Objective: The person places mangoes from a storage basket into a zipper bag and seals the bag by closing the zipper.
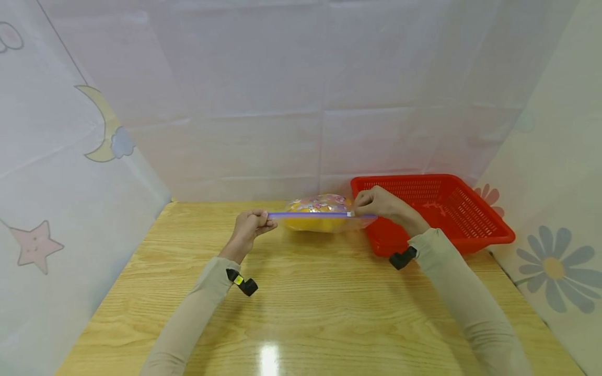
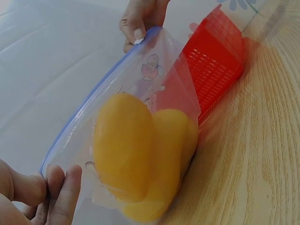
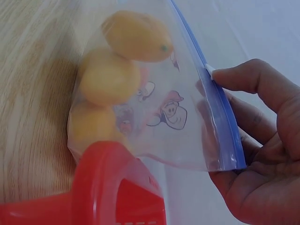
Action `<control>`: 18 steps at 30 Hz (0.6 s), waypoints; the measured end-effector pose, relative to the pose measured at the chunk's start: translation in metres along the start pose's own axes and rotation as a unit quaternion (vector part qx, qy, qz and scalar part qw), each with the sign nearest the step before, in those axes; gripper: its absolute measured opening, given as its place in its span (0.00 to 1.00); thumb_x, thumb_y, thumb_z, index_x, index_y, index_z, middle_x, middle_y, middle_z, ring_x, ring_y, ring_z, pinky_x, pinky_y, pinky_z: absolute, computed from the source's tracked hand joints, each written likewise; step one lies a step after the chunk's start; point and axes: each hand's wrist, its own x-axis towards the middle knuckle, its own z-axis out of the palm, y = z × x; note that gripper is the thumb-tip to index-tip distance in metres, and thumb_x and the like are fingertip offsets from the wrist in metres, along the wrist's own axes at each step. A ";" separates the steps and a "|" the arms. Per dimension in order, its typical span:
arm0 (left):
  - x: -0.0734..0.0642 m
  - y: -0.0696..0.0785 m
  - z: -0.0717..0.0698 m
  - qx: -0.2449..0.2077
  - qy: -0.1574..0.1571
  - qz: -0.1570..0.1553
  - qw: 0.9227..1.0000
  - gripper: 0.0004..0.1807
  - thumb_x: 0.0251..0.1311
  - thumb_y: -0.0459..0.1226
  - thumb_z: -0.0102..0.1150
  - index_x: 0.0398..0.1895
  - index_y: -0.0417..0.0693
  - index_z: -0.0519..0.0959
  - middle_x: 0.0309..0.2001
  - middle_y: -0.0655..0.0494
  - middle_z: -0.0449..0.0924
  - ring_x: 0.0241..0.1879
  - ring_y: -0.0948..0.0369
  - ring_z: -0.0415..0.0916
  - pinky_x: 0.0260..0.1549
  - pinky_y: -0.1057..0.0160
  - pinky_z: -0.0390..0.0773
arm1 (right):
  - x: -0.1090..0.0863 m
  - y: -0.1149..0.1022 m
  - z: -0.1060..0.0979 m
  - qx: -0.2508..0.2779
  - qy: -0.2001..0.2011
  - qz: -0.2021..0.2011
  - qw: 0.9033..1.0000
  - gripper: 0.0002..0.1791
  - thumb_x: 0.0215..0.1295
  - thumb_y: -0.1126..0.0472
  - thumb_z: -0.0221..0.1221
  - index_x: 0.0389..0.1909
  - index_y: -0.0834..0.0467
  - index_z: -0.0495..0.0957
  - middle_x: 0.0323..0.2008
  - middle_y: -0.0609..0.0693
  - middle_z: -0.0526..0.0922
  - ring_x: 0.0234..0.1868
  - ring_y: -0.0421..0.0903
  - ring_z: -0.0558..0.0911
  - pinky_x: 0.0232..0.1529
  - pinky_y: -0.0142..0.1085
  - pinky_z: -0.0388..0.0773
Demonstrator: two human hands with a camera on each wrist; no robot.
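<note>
A clear zip bag point(image 1: 305, 206) with cartoon prints stands on the table, its blue-purple zip strip point(image 1: 305, 215) stretched level across the top. Inside lie smooth yellow-orange fruits point(image 2: 123, 145), mango-like in shape; three show in the right wrist view. My left hand point(image 1: 251, 230) pinches the strip's left end between thumb and fingers. At the other side my right hand point(image 1: 383, 203) pinches the small white slider point(image 3: 209, 70) with thumb and forefinger, a short way in from the strip's right end. The right hand's other fingers are behind the strip.
A red perforated plastic basket point(image 1: 489, 237) stands at the back right, close beside the bag's right end. The wooden table point(image 1: 301, 308) reaches a pale cloth wall point(image 1: 244, 104) at the back. Printed cloth walls close off both sides.
</note>
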 end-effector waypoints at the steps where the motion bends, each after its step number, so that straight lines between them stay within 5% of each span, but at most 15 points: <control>1: 0.000 0.000 0.000 0.000 0.001 -0.001 1.000 0.18 0.70 0.28 0.51 0.59 0.23 0.71 0.28 0.48 0.79 0.28 0.59 0.83 0.44 0.58 0.82 | -0.001 0.001 -0.001 0.000 0.000 -0.004 1.000 0.17 0.62 0.71 0.62 0.16 0.75 0.74 0.29 0.55 0.78 0.38 0.52 0.73 0.44 0.41 0.74; 18: -0.001 -0.003 0.000 0.002 0.007 0.005 1.000 0.17 0.70 0.28 0.52 0.57 0.23 0.72 0.28 0.48 0.78 0.27 0.59 0.82 0.43 0.58 0.82 | -0.012 0.005 -0.009 -0.002 -0.001 -0.006 1.000 0.16 0.62 0.71 0.62 0.17 0.74 0.75 0.32 0.57 0.81 0.40 0.54 0.77 0.49 0.45 0.74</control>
